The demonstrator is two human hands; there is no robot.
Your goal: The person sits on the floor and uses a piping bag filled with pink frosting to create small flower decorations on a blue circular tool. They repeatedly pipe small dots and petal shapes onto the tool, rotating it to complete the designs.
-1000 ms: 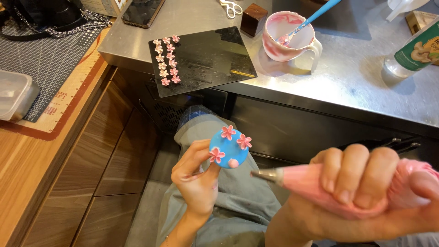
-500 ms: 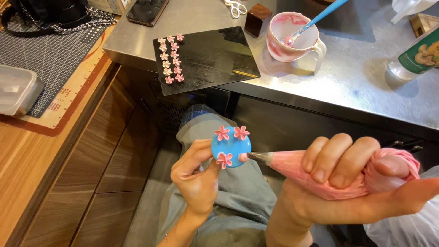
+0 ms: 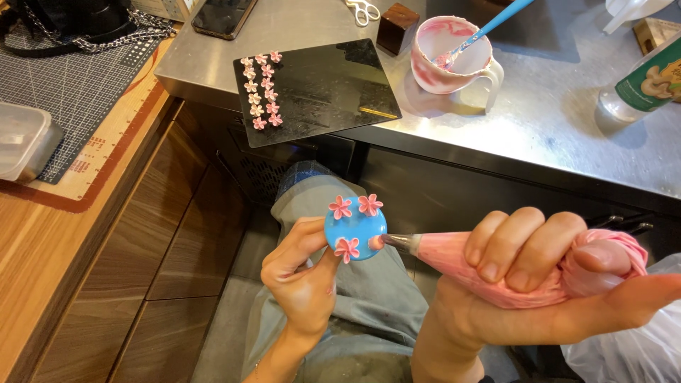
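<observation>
My hands: left hand (image 3: 301, 284) and right hand (image 3: 528, 284) bare, no gloves or sleeves. I note grey-green trousers (image 3: 369, 312) below.

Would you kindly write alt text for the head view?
A right hand squeezes a pink piping bag, its tip at a blue disc with three pink flowers, held by the left hand. A black board holds more flowers.

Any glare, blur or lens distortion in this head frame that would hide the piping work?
Head view: sharp on the blue disc and the piping bag in the right hand; the left hand is unblurred. Soft glare on the steel counter and reflections on the black board. Counter edges bow slightly, wide-angle.
</observation>
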